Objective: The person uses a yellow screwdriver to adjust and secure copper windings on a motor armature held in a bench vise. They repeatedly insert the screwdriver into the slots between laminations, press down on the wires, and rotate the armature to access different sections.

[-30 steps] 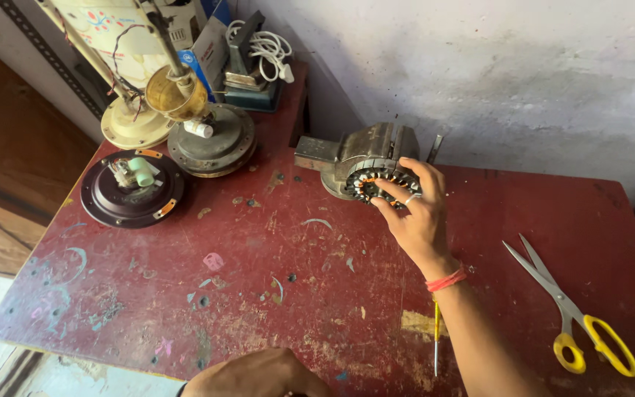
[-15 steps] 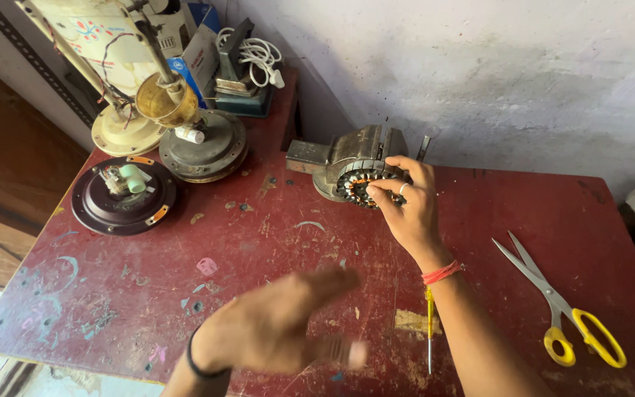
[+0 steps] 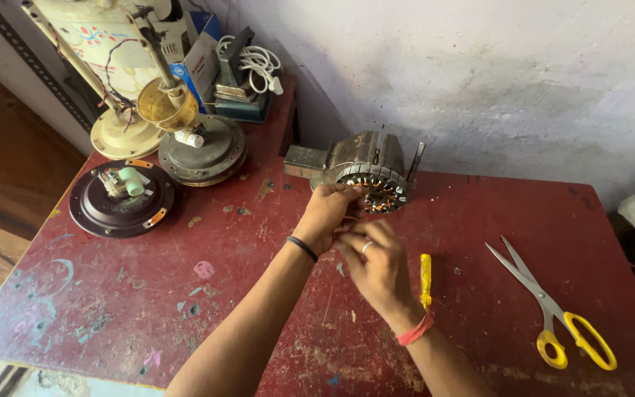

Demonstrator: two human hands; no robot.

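dark round fan cover (image 3: 120,200) at left of red bench (image 3: 134,309), blue-and-white carton (image 3: 198,68) behind, left hand (image 3: 326,215) newly up from bench edge, pinching at motor stator (image 3: 373,187), right hand (image 3: 378,266) drawn back beside it, fingers curled, hold unclear, yellow-handled scissors (image 3: 553,312) right

Motor stator (image 3: 373,185) sits far-centre on the table (image 3: 185,309); both hands meet just near of it. Scissors (image 3: 553,312) lie right; fan housings (image 3: 123,198) lie far left.

Fan stand (image 3: 104,44) cut off at top edge, stator (image 3: 376,187) partly behind left hand (image 3: 325,217)
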